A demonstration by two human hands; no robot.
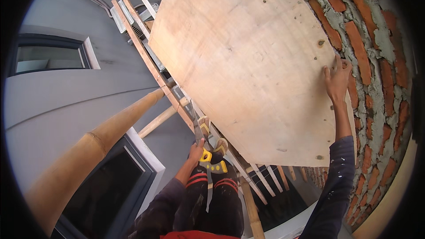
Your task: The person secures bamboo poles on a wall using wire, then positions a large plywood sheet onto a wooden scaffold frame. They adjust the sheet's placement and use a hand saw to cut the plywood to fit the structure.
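A large pale plywood sheet slants across the middle and right, with dark spots of mortar on its surface. My right hand is at its right edge beside the brick wall, with bent fingers closed over the edge and the thumb on the face. Low at the centre, my left hand is closed around a handsaw where the blade meets its yellow and grey handle. The saw's blade points away from me, left of the sheet's lower left edge. The fingertips of my left hand are partly hidden.
My sandalled feet stand on narrow wooden slats high up. A thick bamboo pole runs along the left, near a grey wall with windows. A rough brick wall borders the sheet at right. Timber strips extend beyond.
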